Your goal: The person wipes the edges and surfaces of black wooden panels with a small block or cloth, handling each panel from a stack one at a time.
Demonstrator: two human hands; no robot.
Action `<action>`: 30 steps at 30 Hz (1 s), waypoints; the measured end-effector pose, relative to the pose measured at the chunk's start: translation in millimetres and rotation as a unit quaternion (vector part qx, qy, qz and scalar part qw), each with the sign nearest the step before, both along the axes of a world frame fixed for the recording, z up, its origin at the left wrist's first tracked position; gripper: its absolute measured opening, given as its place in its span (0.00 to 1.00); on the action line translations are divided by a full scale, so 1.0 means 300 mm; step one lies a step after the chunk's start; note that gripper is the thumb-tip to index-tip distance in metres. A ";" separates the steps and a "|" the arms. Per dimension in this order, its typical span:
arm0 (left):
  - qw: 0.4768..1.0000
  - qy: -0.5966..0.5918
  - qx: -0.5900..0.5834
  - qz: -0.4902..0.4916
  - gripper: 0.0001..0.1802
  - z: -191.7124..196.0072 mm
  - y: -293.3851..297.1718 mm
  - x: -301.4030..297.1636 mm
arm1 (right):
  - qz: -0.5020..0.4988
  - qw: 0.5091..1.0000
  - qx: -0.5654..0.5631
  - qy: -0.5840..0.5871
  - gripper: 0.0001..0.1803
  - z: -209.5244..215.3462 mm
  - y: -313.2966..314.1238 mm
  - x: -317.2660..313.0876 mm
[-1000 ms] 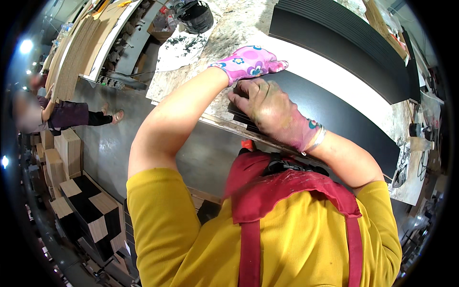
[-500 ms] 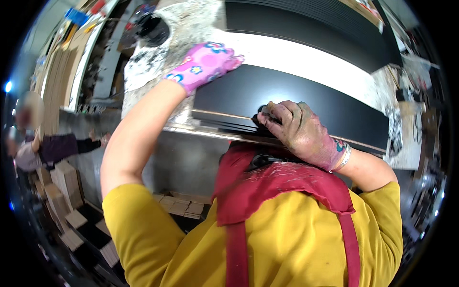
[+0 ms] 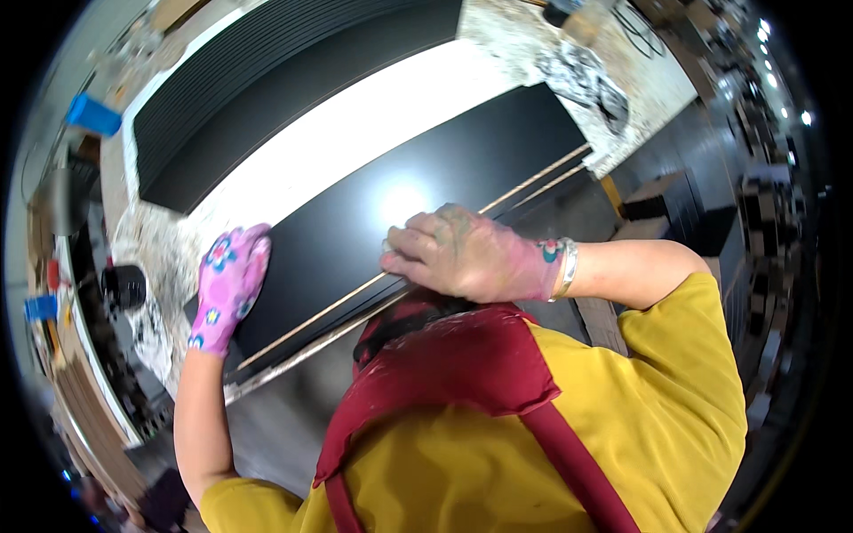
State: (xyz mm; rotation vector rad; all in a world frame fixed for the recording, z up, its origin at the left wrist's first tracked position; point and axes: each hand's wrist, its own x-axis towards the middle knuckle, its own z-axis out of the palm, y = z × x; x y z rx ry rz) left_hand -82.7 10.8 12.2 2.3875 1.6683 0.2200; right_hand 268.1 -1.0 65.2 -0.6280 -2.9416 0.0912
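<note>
Lying aslant across the tabletop (image 3: 662, 84) is a long black board (image 3: 342, 233), right in front of the person. Light makes a bright white spot on its smooth top, and a thin tan line runs along its near edge.

The right hand (image 3: 466, 253), in a stained pink glove, rests on that near edge by the middle of the board, with its fingers bent and close together. The left hand (image 3: 229, 289), in a pink glove with flowers, lies at the board's left end, with its fingers held together. Both palms are hidden, so I cannot tell if either grip is pinching anything.

Past the board's far side is a white strip (image 3: 355, 129), and past that is a stack of black boards (image 3: 306, 75). Near the board's right end is a crumpled black and white cloth (image 3: 582, 80). Out to the left of the board stands a black tub (image 3: 124, 286), and a blue cup (image 3: 93, 114) is farther off that way. On the board's near side are the person's dark red apron (image 3: 444, 364) and yellow shirt (image 3: 649, 391).
</note>
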 end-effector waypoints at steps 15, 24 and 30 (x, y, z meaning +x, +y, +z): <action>1.000 -0.010 -0.009 -0.027 0.18 0.020 0.015 0.031 | -0.194 0.961 0.130 -0.146 0.19 -0.011 0.204 0.996; 0.989 0.114 0.088 0.033 0.33 0.083 -0.041 0.233 | -0.143 0.973 -0.109 0.145 0.24 0.031 0.384 0.261; 0.989 0.031 0.079 0.118 0.33 -0.012 -0.170 0.283 | 0.299 0.907 -0.252 0.157 0.18 0.006 0.144 -0.771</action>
